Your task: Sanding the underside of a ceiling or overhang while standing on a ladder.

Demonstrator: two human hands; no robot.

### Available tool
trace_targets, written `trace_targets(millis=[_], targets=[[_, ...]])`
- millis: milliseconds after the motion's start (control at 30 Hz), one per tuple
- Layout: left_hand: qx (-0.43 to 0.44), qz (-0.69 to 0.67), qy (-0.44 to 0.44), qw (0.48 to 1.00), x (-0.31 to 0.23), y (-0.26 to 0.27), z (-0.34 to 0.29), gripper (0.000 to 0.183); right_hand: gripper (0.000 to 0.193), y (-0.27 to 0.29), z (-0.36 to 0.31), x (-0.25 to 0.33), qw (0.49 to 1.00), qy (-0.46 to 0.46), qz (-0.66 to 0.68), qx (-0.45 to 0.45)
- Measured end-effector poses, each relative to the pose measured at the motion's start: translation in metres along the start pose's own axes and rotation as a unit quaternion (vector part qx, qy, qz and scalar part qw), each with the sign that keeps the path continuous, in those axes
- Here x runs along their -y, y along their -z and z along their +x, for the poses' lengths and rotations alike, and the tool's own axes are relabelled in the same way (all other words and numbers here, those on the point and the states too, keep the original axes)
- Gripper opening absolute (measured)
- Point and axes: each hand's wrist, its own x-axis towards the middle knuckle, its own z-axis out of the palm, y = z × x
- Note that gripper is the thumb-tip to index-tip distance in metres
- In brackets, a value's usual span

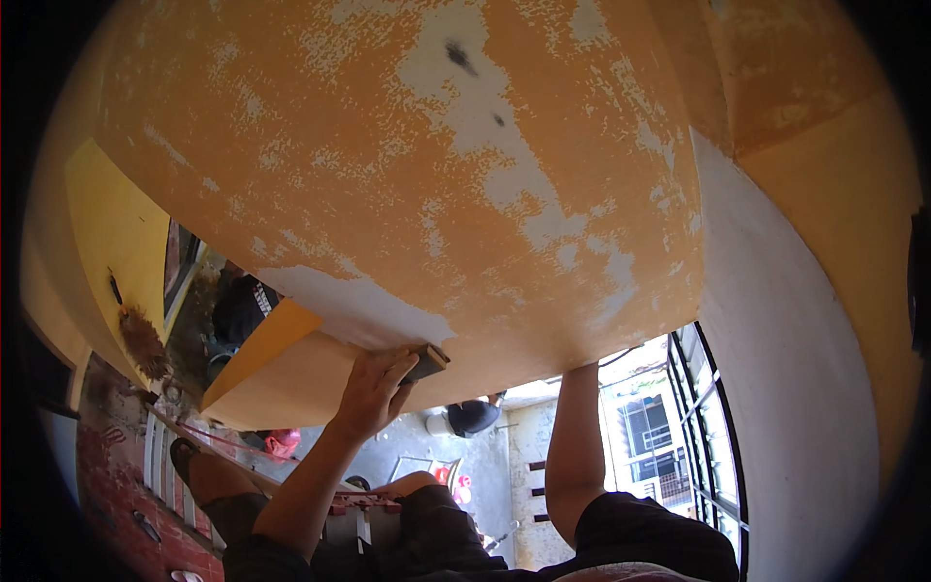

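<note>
A large orange-painted surface [339,194], mottled with pale patches and two dark smudges, spreads overhead. My left hand [373,388] is closed around a sanding block [427,364], dark on its side with a tan edge. The block lies against the pale area near the surface's lower edge, beside a jutting orange corner [267,354]. My right forearm [574,446] reaches up to that lower edge farther right. Beyond the wrist, the right hand is hidden behind the edge.
Below me are a red-and-grey ladder top [364,504] and a grey floor [388,451]. Two people [242,308] in dark clothes are lower down, one left, one near the middle. A black-framed window [703,417] stands right. A brown bristly thing [143,339] is against the yellow wall.
</note>
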Motion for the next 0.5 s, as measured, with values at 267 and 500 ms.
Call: trace_targets(millis=[267, 500], targets=[[-0.021, 0.029, -0.075, 0.997, -0.017, -0.003, 0.048, 0.048, 0.057, 0.017, -0.014, -0.012, 0.990, -0.136, 0.010, -0.034], [-0.017, 0.041, -0.081, 0.996, -0.002, -0.001, 0.035, 0.056, 0.054, 0.022, -0.030, -0.005, 0.984, -0.145, 0.055, -0.084]])
